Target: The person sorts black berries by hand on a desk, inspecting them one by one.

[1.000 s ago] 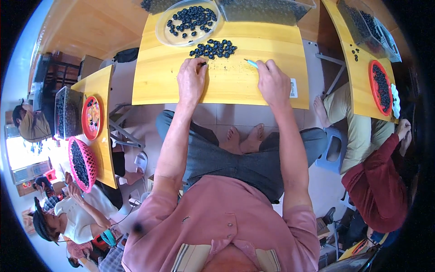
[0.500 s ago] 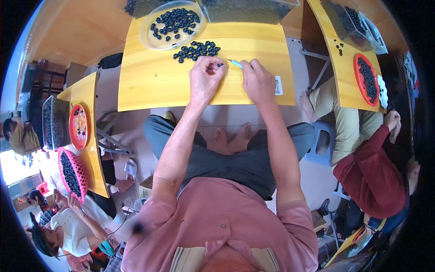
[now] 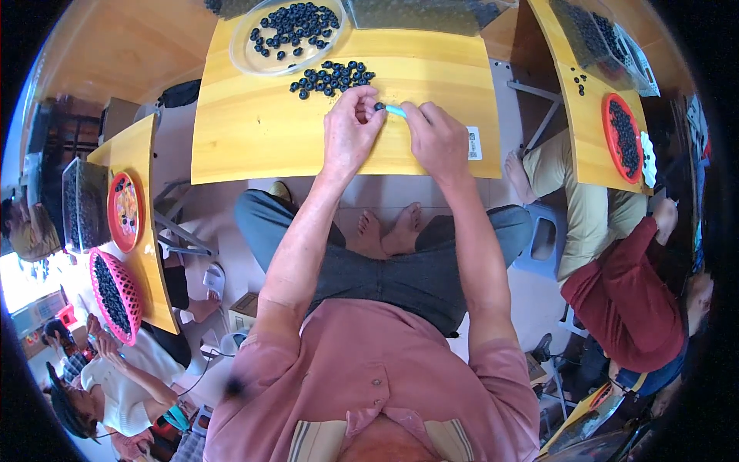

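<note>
Both hands (image 3: 351, 137), fingers curled, nearly meet over the table (image 3: 254, 150).

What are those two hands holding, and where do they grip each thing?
The left hand pinches a small dark ball by its sides. The right hand grips a turquoise pen-like tool by its rear part, the front end pointing at the ball.

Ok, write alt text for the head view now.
A person's left hand pinches a dark ball at a yellow table while the right hand holds a slim turquoise tool up to it. Beyond lie a loose cluster of similar balls and a clear round tray holding more.
</note>
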The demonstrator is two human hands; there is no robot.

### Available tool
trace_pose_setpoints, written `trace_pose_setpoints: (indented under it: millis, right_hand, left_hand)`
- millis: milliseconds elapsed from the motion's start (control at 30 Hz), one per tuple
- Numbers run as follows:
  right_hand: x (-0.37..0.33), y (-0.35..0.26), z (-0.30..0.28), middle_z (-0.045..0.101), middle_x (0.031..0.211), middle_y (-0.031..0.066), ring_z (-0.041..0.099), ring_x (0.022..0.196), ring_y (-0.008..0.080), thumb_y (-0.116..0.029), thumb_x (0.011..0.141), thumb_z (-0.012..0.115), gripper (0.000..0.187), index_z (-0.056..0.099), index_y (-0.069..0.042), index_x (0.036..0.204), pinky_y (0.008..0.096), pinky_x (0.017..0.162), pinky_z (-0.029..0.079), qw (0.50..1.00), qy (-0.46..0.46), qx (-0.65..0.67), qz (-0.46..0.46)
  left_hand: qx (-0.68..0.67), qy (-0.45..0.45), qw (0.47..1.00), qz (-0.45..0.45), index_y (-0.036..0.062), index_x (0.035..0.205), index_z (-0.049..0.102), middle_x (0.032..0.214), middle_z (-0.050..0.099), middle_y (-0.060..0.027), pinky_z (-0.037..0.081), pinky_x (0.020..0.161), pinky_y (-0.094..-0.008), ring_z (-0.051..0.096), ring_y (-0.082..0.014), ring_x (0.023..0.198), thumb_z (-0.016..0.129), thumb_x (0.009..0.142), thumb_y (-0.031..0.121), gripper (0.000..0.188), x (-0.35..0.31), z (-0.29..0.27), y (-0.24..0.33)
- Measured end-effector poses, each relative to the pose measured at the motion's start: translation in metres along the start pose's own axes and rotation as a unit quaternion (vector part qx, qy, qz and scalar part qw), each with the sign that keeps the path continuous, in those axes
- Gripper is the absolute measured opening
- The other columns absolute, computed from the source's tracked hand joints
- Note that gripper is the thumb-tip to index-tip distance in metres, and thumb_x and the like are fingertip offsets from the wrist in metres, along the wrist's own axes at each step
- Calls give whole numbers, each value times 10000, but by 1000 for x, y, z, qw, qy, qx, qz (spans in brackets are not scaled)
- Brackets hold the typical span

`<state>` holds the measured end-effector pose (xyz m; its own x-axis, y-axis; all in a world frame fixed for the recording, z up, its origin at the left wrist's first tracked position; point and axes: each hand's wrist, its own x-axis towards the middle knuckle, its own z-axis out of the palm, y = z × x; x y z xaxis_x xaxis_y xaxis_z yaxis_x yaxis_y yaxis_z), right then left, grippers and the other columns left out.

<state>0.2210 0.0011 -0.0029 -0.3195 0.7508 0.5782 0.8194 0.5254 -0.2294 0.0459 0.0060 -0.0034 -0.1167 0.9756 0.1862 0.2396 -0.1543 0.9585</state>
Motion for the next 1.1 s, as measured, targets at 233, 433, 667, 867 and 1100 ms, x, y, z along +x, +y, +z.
trace_pose_setpoints:
  millis: [233, 433, 667, 867, 1100]
  right_hand:
    - [0, 1, 1, 569, 790, 61, 661, 729, 244, -80, 875, 646, 203, 708, -95, 1068, 403, 604, 547, 1000, -2, 2, -15]
    - [-1, 0, 1, 575, 793, 64, 661, 729, 247, -80, 874, 646, 208, 709, -99, 1071, 401, 609, 548, 1000, -10, -14, -7]
    - [3, 2, 3, 596, 826, 68, 701, 783, 261, -78, 861, 652, 180, 697, -99, 1034, 428, 618, 579, 997, -39, -42, 53]
    - [4, 4, 4, 604, 848, 79, 702, 790, 271, -65, 857, 650, 192, 695, -92, 1042, 432, 630, 583, 997, -39, -37, 50]
    - [-4, 6, 8, 605, 856, 77, 695, 786, 272, -59, 871, 644, 231, 709, -101, 1089, 422, 642, 582, 997, -28, -45, 60]
  left_hand:
    - [43, -2, 998, 35, -2, 1217, 692, 886, 654, -51, 576, 722, -269, 646, -118, 766, 765, 837, -44, 389, 1, -1, -3]
    - [33, -9, 999, 31, 5, 1246, 675, 898, 656, -46, 576, 746, -276, 652, -123, 795, 770, 860, -35, 400, 0, -1, -2]
    - [7, -3, 1000, -6, 38, 1245, 662, 954, 671, -8, 565, 824, -255, 642, -96, 865, 797, 888, -11, 385, -4, -3, 1]
    - [-15, 14, 1000, 12, 18, 1201, 682, 938, 671, -25, 561, 781, -257, 639, -97, 833, 799, 878, -15, 345, -1, -3, -2]
    - [63, 33, 992, 104, 21, 1015, 760, 940, 686, -90, 554, 711, -297, 666, -168, 793, 791, 853, 10, 166, -3, -14, 2]
